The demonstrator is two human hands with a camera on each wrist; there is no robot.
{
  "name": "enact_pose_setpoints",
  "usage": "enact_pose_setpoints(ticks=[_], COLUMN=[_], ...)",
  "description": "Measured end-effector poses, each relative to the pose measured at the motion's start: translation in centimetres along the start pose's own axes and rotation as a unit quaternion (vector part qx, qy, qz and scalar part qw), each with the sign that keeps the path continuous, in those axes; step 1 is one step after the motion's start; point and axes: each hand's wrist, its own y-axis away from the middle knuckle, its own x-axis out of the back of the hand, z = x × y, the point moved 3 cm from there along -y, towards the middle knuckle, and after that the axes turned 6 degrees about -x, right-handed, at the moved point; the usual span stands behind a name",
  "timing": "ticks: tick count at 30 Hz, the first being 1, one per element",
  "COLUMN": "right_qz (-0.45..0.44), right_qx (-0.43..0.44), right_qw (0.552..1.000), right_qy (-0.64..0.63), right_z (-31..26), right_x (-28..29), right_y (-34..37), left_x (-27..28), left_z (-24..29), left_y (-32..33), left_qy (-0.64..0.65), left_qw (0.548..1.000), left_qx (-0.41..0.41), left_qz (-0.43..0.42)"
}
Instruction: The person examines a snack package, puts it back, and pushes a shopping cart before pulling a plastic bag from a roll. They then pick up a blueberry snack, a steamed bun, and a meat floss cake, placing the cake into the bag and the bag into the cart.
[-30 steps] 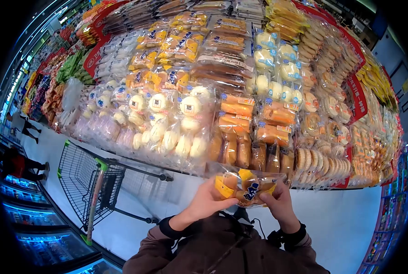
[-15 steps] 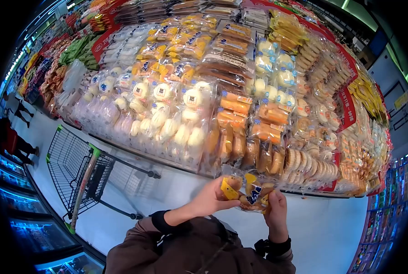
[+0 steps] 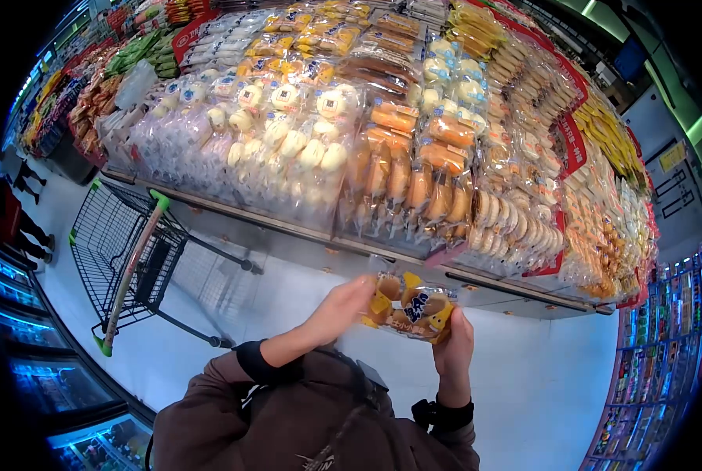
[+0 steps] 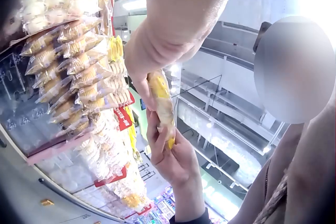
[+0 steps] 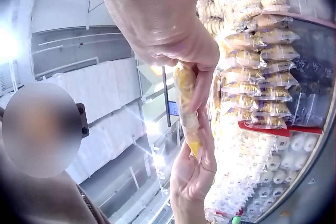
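Between both hands is a clear and yellow packet of small bread buns (image 3: 415, 308), its printed front turned up toward the head camera. My left hand (image 3: 337, 308) grips the packet's left end, and my right hand (image 3: 455, 349) holds the lower right corner. In the left wrist view the packet (image 4: 161, 100) shows edge-on, with the left hand (image 4: 163, 40) above and the right hand (image 4: 178, 158) below. Seen from the right wrist, the packet (image 5: 188, 111) stands on edge between the right hand (image 5: 181, 43) and the left hand (image 5: 194, 174).
Beyond the hands stretches a sloping display of bagged breads (image 3: 414, 188), with its front edge (image 3: 312, 234) just past the packet. A shopping cart (image 3: 127, 259) stands on the left. Freezers (image 3: 49, 361) line the lower left, stocked shelves (image 3: 653, 353) the right. People's legs (image 3: 33, 228) show far left.
The display has shifted up and away in the head view, opening a gap between it and the packet. The packet has turned so its front shows more fully. Both hands kept hold.
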Motion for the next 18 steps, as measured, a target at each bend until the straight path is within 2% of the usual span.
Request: enact_pose_setpoints(ticks=[3, 6, 12, 15, 18], right_qz=[-0.003, 0.008, -0.024, -0.063, -0.075], right_qx=[-0.012, -0.037, -0.074, -0.072, -0.068], right_qw=[1.000, 0.999, 0.995, 0.995, 0.994], right_qy=[-0.020, -0.037, -0.057, -0.032, -0.043], right_z=[1.8, 3.0, 3.7, 3.6, 4.0], right_x=[-0.8, -2.4, -5.2, -6.6, -8.3], right_y=[2.2, 3.5, 4.2, 3.9, 2.4], left_x=[0.0, 1.1, 1.7, 2.5, 4.3], left_z=[-1.0, -2.7, -0.2, 1.1, 1.0], left_y=[3.0, 5.3, 8.3, 8.7, 8.2], left_qy=[0.001, 0.049, 0.044, 0.053, 0.058], left_qw=[0.999, 0.998, 0.995, 0.994, 0.988], left_qx=[-0.030, -0.004, -0.020, -0.038, -0.066], left_qz=[0.031, 0.045, 0.091, 0.087, 0.126])
